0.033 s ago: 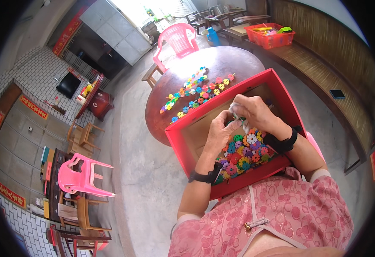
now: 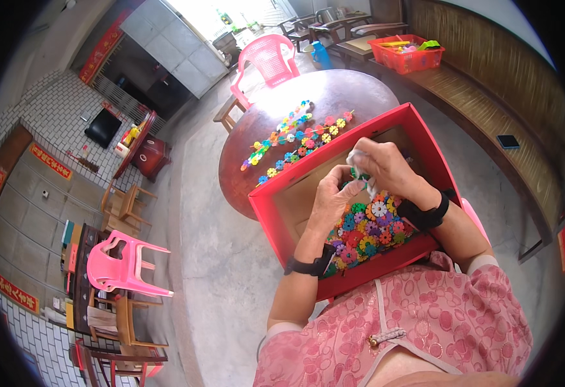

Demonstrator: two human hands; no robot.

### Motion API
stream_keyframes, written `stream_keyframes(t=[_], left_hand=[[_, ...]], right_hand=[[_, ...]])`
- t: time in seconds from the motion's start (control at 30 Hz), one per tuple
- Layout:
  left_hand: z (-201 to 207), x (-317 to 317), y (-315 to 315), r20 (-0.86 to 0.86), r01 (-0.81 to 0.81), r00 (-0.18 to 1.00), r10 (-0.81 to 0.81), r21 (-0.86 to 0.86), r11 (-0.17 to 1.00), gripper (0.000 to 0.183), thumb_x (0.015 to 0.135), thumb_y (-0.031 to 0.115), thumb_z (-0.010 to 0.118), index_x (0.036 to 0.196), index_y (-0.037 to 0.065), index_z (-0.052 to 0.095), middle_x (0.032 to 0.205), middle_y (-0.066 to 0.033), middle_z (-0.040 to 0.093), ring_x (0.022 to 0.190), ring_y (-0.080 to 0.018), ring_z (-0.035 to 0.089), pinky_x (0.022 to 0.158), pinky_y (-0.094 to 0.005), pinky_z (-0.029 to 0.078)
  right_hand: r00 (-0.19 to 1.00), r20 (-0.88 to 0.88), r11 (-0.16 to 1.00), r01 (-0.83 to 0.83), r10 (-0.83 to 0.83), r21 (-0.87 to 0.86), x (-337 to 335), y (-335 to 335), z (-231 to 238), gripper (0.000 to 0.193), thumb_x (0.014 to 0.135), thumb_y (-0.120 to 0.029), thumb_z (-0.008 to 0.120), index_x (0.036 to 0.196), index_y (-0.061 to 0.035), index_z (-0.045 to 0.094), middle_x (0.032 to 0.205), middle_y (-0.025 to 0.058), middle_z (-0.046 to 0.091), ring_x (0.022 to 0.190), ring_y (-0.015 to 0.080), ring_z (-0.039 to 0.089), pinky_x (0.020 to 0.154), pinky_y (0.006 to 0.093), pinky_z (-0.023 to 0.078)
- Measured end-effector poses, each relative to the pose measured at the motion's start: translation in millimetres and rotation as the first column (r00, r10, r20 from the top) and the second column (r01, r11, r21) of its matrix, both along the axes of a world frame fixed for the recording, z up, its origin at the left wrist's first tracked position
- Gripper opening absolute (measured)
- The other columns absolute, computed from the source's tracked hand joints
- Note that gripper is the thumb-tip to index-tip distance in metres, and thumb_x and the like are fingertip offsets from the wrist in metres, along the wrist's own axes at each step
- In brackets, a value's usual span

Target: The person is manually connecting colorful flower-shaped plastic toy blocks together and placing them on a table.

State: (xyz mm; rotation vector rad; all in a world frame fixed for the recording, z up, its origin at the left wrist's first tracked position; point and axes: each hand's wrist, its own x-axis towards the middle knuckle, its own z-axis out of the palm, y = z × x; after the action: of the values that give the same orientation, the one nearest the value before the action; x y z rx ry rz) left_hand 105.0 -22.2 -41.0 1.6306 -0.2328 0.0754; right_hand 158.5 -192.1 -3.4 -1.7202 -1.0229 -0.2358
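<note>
Both hands meet above a red cardboard box (image 2: 272, 226). Between the fingertips of my left hand (image 2: 332, 197) is a green flower-shaped plastic disc (image 2: 361, 175), partly hidden. My right hand (image 2: 389, 169) pinches a crumpled white cloth (image 2: 360, 160) against that disc, and a corner of the cloth hangs below the fingers. Under the hands, a heap of flower-shaped discs (image 2: 366, 232) in many colours fills the near part of the box. Both wrists wear black bands.
Beyond the box stands a round brown table (image 2: 237, 168) bearing chains of linked discs (image 2: 295, 137). Past it is a pink plastic chair (image 2: 266, 61). A wooden bench (image 2: 476, 103) along the right holds a red basket (image 2: 408, 61) and a phone (image 2: 507, 141).
My right hand has shifted slightly up and to the right with the cloth, and more of the green disc shows between the hands. My left hand has hardly moved.
</note>
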Motion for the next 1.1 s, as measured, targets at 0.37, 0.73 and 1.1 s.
stream_keyframes(t=[0.37, 0.73, 1.1], left_hand=[[-1.5, 2.7, -0.8, 0.155, -0.188, 0.971, 0.184, 0.014, 0.982, 0.04, 0.078, 0.027, 0.079, 0.1, 0.004, 0.054, 0.086, 0.0023, 0.059, 0.077, -0.0055, 0.055, 0.07, -0.0218, 0.045], [-5.1, 2.5, -18.0, 0.486, -0.516, 0.813, 0.321, 0.345, 0.784, 0.028, 0.073, 0.009, 0.073, 0.094, 0.003, 0.055, 0.078, -0.0088, 0.06, 0.067, -0.0184, 0.059, 0.064, -0.0302, 0.048], [-1.3, -4.9, -23.1, 0.162, -0.166, 0.974, 0.161, 0.016, 0.986, 0.022, 0.082, 0.013, 0.065, 0.096, 0.001, 0.052, 0.077, 0.0017, 0.056, 0.068, -0.0081, 0.051, 0.062, -0.0255, 0.045]], right_hand=[[0.927, -0.357, 0.948, 0.008, 0.111, 0.317, 16.4, -11.9, -1.0, 0.022, 0.096, -0.023, 0.051, 0.096, -0.0021, 0.057, 0.082, 0.0027, 0.062, 0.074, 0.0081, 0.059, 0.065, 0.0216, 0.046], [1.0, 0.023, 1.0, 0.0, 0.0, -0.011, 7.6, -0.7, -2.6, 0.028, 0.078, -0.017, 0.065, 0.093, 0.0033, 0.054, 0.077, 0.0202, 0.059, 0.071, 0.0335, 0.063, 0.064, 0.0396, 0.048], [0.982, 0.182, 0.999, -0.049, 0.05, -0.01, 5.8, -1.6, -3.1, 0.021, 0.081, -0.013, 0.061, 0.095, -0.0013, 0.051, 0.069, 0.0108, 0.055, 0.061, 0.023, 0.058, 0.057, 0.0336, 0.045]])
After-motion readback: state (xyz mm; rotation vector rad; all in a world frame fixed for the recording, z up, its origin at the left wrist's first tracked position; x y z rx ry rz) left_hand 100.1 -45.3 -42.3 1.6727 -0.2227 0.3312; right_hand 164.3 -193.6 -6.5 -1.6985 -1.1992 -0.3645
